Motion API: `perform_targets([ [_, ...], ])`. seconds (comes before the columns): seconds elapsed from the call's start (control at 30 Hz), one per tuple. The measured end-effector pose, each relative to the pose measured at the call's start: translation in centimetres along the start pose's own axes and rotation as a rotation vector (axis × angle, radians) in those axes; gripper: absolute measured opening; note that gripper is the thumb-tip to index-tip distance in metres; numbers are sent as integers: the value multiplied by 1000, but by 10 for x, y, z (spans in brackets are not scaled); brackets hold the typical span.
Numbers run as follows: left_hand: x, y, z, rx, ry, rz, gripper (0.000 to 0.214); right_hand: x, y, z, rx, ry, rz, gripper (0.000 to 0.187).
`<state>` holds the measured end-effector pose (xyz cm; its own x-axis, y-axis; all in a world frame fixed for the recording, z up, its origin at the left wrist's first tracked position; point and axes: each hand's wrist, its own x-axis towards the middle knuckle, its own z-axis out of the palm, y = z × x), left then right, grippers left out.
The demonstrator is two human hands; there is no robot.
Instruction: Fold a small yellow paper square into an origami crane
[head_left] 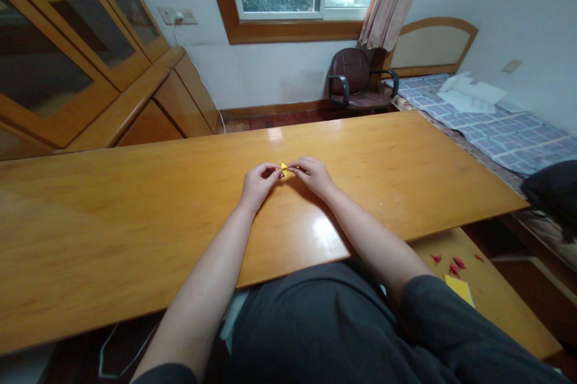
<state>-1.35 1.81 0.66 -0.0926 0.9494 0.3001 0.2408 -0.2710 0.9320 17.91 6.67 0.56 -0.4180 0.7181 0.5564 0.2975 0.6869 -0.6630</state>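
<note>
A small piece of folded yellow paper (284, 170) is held between my two hands, just over the wooden table (135, 222). From the left, my left hand (262, 182) pinches one side of it with thumb and fingertips. My right hand (312, 173) pinches the opposite side, its fingers bent and close together. The paper has a pointed tip at the top; its full shape is too small to make out, and the fingertips hide its edges.
On a lower wooden surface (496, 312) at the right lie several small red folded-paper pieces (455, 265) and a stack of yellow paper (458, 289). Beyond the table stand a brown armchair (354, 77) and a bed (496, 125). A wooden cabinet (166, 101) lines the left.
</note>
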Motion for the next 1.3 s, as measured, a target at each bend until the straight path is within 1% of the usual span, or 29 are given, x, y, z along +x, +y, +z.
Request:
perform_targets([
  [0.17,0,1,-1,24,-4,13,25,0,-2,2,27,-17,59,19],
  [0.33,0,1,-2,142,8,80,22,0,-2,2,18,-27,78,19],
  [0.47,1,4,-2,227,6,133,19,-1,1,3,-11,-34,64,20],
  [0.63,1,9,-2,263,-5,174,17,-1,0,4,-57,-48,21,20],
  [0.73,0,9,-2,272,-10,175,17,-1,-3,3,-82,-56,15,20],
  [0.87,0,5,-2,237,-13,140,18,-1,-5,2,-55,-19,38,21],
  [0.93,1,2,-1,178,-14,107,20,-1,-5,3,-16,16,83,19],
  [1.0,2,-2,0,86,-8,51,24,1,-4,4,67,72,181,19],
  [1.1,3,-7,2,-45,-13,-52,34,4,-1,4,326,162,389,25],
  [1.17,3,-9,3,-84,-26,-89,39,6,0,3,494,201,493,32],
  [1.23,3,-9,3,-78,-45,-94,37,7,0,1,582,223,549,36],
  [1.3,3,-9,3,-62,-59,-92,36,7,-1,0,617,222,579,39],
])
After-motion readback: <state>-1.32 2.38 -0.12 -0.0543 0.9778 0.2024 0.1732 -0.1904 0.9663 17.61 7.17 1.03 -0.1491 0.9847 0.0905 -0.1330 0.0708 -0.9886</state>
